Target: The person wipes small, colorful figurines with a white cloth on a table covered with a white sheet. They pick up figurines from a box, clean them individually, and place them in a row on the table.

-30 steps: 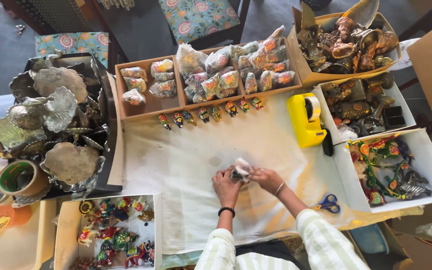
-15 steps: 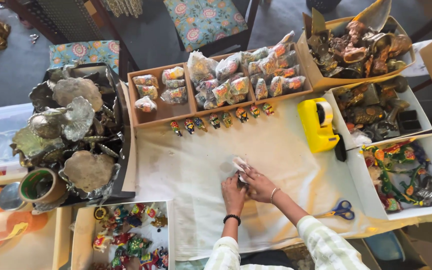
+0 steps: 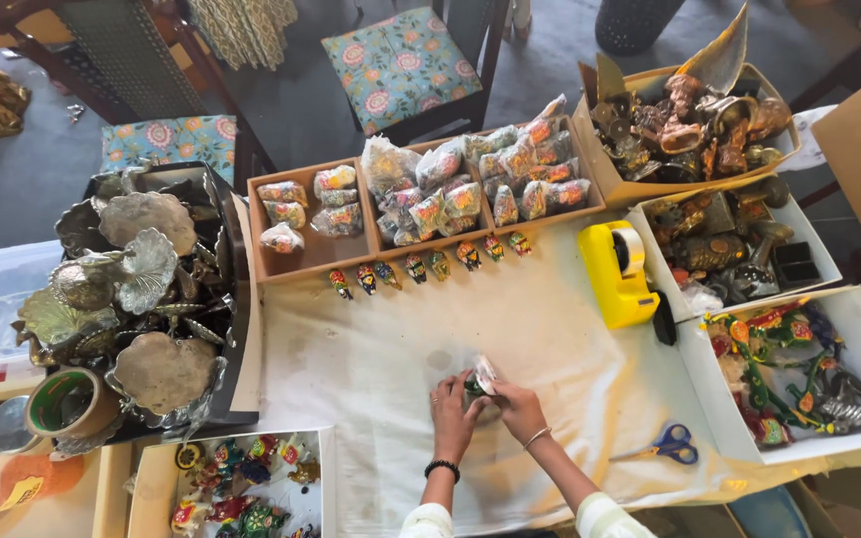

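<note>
Landmark: white cloth [image 3: 550, 349] over the tabletop.

Biggest risk: black tray [image 3: 236, 299] of metal dishes at the cloth's left edge looks stacked loose; an elbow swing left could tip it. White box [image 3: 849, 319] of painted pieces sits at the cloth's right edge, partly over the tabletop's front corner, so a nudge could drop it.

Next: tape dispenser [image 3: 615, 274] at the cloth's right side, scissors [image 3: 665, 445] front right, blades toward me. Row of small figures [image 3: 429, 265] along the cloth's far edge would topple on a careless reach.

Open room: cloth centre and left half are bare, so best to work there.

My left hand [image 3: 453, 416] and right hand [image 3: 520, 408] are together, both closed on a small wrapped figure [image 3: 477, 381] at front centre of the cloth. The wrap looks loose and could slip off.
</note>
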